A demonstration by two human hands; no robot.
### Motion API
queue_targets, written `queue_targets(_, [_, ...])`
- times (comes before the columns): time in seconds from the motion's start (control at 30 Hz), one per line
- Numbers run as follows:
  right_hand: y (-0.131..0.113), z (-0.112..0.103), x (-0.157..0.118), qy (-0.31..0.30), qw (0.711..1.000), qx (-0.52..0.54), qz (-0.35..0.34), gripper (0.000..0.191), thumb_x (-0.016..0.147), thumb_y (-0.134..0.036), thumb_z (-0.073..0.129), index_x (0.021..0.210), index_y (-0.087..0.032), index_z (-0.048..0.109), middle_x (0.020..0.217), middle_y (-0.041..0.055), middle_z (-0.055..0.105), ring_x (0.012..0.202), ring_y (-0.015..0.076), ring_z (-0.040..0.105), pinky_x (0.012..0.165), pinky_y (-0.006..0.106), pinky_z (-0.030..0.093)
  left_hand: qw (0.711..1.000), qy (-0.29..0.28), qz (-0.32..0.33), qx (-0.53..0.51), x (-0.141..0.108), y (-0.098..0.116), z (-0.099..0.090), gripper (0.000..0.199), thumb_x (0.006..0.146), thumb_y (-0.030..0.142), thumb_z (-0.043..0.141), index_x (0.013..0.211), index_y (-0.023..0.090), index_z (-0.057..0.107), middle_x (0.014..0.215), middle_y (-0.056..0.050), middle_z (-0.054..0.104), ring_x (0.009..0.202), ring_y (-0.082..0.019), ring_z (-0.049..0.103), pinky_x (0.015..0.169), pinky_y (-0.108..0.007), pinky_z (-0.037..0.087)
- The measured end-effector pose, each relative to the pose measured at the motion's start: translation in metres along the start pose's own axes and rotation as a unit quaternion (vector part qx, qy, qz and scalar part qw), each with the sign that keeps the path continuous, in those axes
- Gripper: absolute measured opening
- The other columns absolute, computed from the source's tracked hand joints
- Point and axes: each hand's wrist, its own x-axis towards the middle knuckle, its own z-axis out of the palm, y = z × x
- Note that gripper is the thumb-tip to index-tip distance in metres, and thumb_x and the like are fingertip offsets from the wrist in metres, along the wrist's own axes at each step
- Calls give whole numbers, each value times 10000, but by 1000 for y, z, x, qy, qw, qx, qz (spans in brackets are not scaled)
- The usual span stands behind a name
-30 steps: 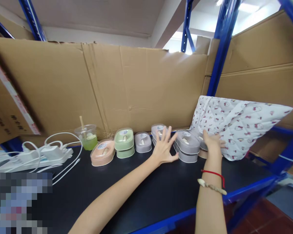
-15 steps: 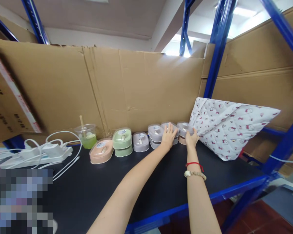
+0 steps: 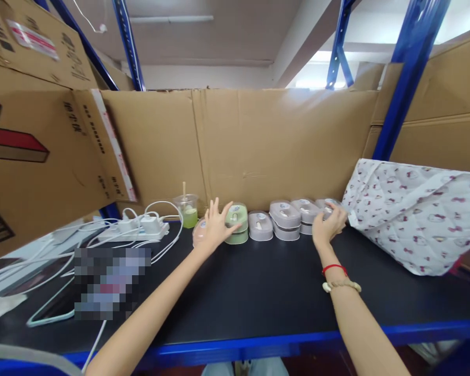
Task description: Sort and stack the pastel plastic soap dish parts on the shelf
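Hands spread open at a row of lidded boxes on the black shelf: left hand over pink box and green stack, right hand against rightmost grey stack. Beyond: three more grey box stacks, one plastic cup of green drink.

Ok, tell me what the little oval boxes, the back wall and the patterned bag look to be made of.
Oval boxes: likely plastic, smooth matte pastel shells with moulded rounded edges.
Back wall: corrugated cardboard, dull brown, creased, with fold lines.
Patterned bag: apparently quilted fabric, stitched diamond pattern and soft folds.
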Motion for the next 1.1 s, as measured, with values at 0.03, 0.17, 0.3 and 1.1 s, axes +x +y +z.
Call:
queue_targets(0.03, [-8, 5, -10, -25, 997, 8, -66, 378, 719, -209, 320, 981, -106, 574, 1108, 188, 518, 1126, 286, 465, 983, 445, 339, 1000, -19, -9, -19, -5, -14, 0, 662, 714, 464, 697, 1266, 139, 530, 1398, -254, 353, 1298, -415, 333, 978, -559, 360])
queue_targets(0.17, [-34, 32, -63, -197, 936, 67, -284, 344, 769, -302, 323, 919, -144, 588, 986, 153, 572, 999, 249, 543, 961, 427, 390, 995, -31, 14, -94, -17, -40, 5, 497, 764, 364, 676, 1167, 110, 538, 1165, -192, 586, 1080, -308, 580, 870, -433, 487])
queue_targets(0.3, [-50, 48, -116, -306, 905, 105, -275, 536, 787, -457, 415, 1220, -151, 496, 1255, 161, 462, 1172, 250, 475, 987, 431, 396, 991, -17, 68, -117, -23, -34, 6, 285, 838, 255, 587, 1091, 131, 544, 988, -107, 653, 933, -224, 635, 807, -354, 513])
queue_targets(1.1, [-39, 33, -81, -630, 723, 238, -153, 630, 630, -522, 579, 1124, -135, 527, 1185, 138, 559, 1103, 264, 547, 959, 426, 401, 885, -244, 54, -393, -29, -27, -26, 1037, 507, 345, 828, 1346, 111, 265, 1414, -210, 312, 1297, -269, 369, 1094, -398, 297])
